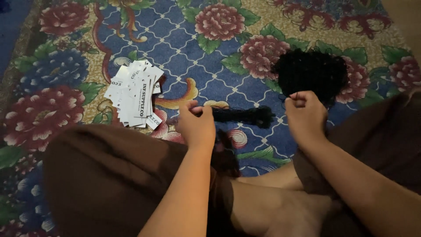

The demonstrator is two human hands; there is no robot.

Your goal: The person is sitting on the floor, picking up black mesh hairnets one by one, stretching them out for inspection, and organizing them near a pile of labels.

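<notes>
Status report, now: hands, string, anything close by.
Left hand and right hand both pinch black string. Tangled string pile behind. White tags left.
</notes>
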